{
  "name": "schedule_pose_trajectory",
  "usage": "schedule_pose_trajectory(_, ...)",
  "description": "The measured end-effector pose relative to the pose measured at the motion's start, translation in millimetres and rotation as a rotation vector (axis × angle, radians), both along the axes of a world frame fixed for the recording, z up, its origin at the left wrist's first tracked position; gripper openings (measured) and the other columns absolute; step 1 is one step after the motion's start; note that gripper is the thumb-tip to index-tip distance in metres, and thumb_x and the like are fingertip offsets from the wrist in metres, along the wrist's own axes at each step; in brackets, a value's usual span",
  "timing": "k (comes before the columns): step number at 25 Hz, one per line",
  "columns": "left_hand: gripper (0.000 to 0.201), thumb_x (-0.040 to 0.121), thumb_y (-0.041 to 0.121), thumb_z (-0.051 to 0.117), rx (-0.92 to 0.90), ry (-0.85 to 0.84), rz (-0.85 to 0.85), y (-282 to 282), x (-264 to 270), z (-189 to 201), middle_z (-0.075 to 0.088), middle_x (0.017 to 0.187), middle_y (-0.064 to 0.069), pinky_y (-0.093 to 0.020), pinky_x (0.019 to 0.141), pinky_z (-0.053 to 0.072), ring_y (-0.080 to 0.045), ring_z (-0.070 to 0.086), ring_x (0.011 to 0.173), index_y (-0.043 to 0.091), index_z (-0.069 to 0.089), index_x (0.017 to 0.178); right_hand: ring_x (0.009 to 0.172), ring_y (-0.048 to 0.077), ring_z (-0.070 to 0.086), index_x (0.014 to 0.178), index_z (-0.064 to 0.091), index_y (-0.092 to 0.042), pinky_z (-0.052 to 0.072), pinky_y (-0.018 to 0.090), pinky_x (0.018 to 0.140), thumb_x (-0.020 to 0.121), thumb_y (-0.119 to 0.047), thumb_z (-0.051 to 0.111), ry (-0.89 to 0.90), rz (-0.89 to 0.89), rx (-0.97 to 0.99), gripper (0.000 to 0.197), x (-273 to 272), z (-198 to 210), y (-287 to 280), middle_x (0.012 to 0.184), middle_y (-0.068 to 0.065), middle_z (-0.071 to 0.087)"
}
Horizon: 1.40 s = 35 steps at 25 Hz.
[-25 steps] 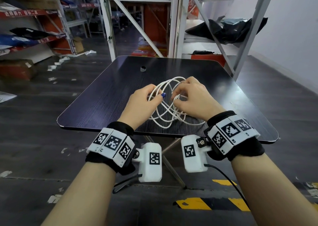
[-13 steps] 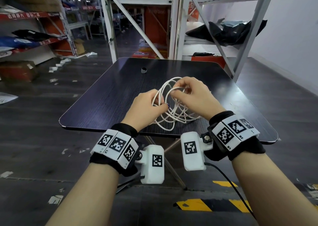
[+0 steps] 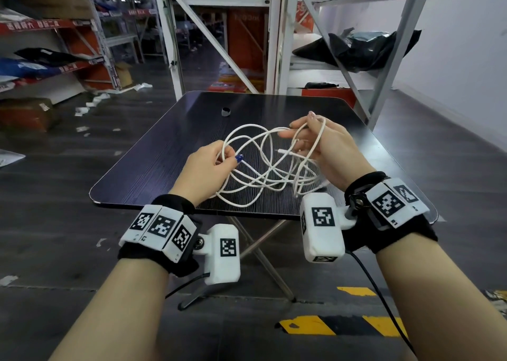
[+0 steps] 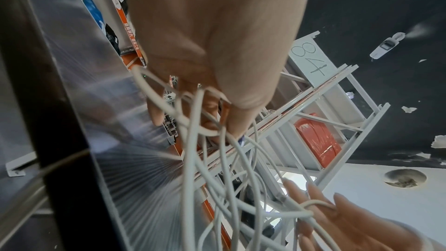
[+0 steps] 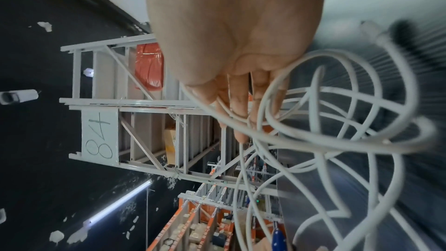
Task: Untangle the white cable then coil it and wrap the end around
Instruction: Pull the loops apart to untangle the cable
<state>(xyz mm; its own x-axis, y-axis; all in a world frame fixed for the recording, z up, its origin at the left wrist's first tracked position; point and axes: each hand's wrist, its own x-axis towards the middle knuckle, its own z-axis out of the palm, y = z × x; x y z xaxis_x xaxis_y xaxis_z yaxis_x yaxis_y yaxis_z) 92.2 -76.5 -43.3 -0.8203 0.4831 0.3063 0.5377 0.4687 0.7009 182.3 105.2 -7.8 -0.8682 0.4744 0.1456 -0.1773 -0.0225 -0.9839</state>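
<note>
The white cable (image 3: 248, 126) is a loose tangle of several loops hanging between my two hands above the dark table (image 3: 164, 154); its lowest loops lie on the tabletop. My left hand (image 3: 223, 160) grips a bunch of strands on the left of the tangle, fingers curled round them (image 4: 217, 121). My right hand (image 3: 301, 132) is raised higher on the right, with loops hooked over its half-curled fingers (image 5: 241, 121). One plug end (image 3: 279, 150) dangles free in the middle of the tangle. The left wrist view shows the cable (image 4: 190, 159) running down to the right hand (image 4: 313, 207).
A small dark ring (image 3: 225, 112) sits on the far half of the table. White metal racks (image 3: 274, 58) stand just behind the table, one with a black bag (image 3: 356, 50) on its shelf. The table's near edge (image 3: 247, 215) is right by my wrists.
Both hands have lifted and moved apart. The right hand rose up and to the right with loops over its fingers, so the tangle has opened out and spread wider.
</note>
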Motion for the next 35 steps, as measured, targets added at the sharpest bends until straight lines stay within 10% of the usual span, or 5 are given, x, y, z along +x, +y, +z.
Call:
schedule_pose_trajectory(9, 0.012, 0.091, 0.022, 0.050, 0.004, 0.124, 0.251, -23.4, -15.2, -1.2, 0.062, 0.081, -0.008, -0.032, 0.069, 0.035, -0.027, 0.052, 0.077, 0.012, 0.054, 0.089, 0.049, 0.013, 0.066, 0.096, 0.058, -0.003, 0.055, 0.025, 0.047, 0.100, -0.009, 0.038, -0.035, -0.060, -0.450, 0.021, 16.2, 9.8, 16.8, 0.060, 0.011, 0.068)
schedule_pose_trajectory(18, 0.009, 0.089, 0.017, 0.049, 0.082, 0.097, 0.368, -27.2, -14.0, -1.4, 0.060, 0.083, -0.005, -0.030, 0.069, 0.031, -0.025, 0.050, 0.080, 0.010, 0.055, 0.087, 0.029, 0.004, 0.023, 0.090, 0.060, -0.009, 0.019, 0.013, 0.032, 0.098, -0.030, 0.036, -0.166, 0.016, -0.295, 0.032, 19.7, 3.6, 25.3, 0.042, -0.004, 0.044)
schedule_pose_trajectory(27, 0.014, 0.088, 0.015, 0.051, 0.151, 0.056, 0.454, -37.0, -24.7, -0.7, 0.058, 0.083, -0.007, -0.033, 0.072, 0.035, -0.029, 0.049, 0.084, 0.005, 0.060, 0.088, 0.070, 0.010, 0.058, 0.083, 0.066, -0.004, 0.051, 0.023, 0.076, 0.087, 0.005, 0.056, -0.091, -0.116, -0.046, 0.014, 16.9, -9.2, 25.7, 0.077, 0.005, 0.063)
schedule_pose_trajectory(31, 0.016, 0.088, 0.017, 0.051, 0.157, 0.048, 0.450, -35.8, -23.8, 0.6, 0.058, 0.085, -0.007, -0.035, 0.077, 0.037, -0.028, 0.048, 0.085, 0.006, 0.061, 0.091, 0.074, 0.014, 0.060, 0.087, 0.066, -0.009, 0.052, 0.023, 0.071, 0.090, -0.013, 0.058, -0.204, -0.139, 0.051, 0.009, 12.4, -14.9, 21.1, 0.084, 0.009, 0.064)
schedule_pose_trajectory(35, 0.012, 0.088, 0.016, 0.052, 0.162, 0.044, 0.448, -36.7, -24.4, 1.6, 0.057, 0.081, -0.004, -0.033, 0.073, 0.035, -0.028, 0.048, 0.083, 0.008, 0.059, 0.086, 0.044, 0.006, 0.053, 0.092, 0.062, -0.014, 0.047, 0.021, 0.047, 0.096, -0.018, 0.050, -0.199, -0.137, 0.049, 0.014, 17.1, -10.0, 17.7, 0.062, 0.001, 0.057)
